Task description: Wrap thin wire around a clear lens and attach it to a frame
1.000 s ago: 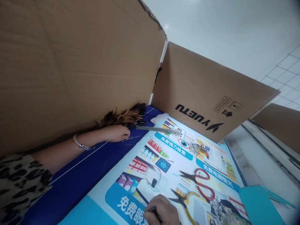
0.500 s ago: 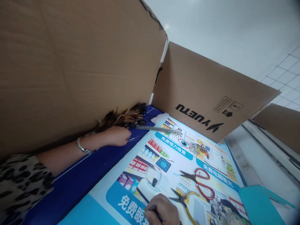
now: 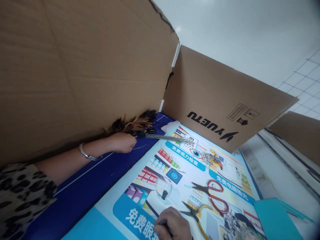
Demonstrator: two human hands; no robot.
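My left hand [image 3: 125,142], a silver bangle on its wrist, is closed beside the back cardboard wall. Thin wire [image 3: 139,147] pokes out past its fingers over the dark blue cloth. Brown and black feathers [image 3: 131,125] lie just behind the hand, against the cardboard. To its right stretches a bundle of straight silvery wires [image 3: 170,137]. At the bottom edge, my right hand [image 3: 173,225] is closed around a slim dark object [image 3: 165,224], most of it hidden. Next to that hand lie yellow-handled scissors [image 3: 196,213] and red-handled scissors [image 3: 215,193], both with blades apart.
Cardboard panels [image 3: 220,90] stand along the left and back. A printed poster [image 3: 140,186] covers the surface. On it are a coil of clear thread or wire [image 3: 163,188], small wire pieces [image 3: 212,159] and a silvery heap [image 3: 232,223]. A teal folder [image 3: 273,213] sits right.
My left hand has shifted slightly to the left and up, and the thin wire has moved with it. My right hand stays in place.
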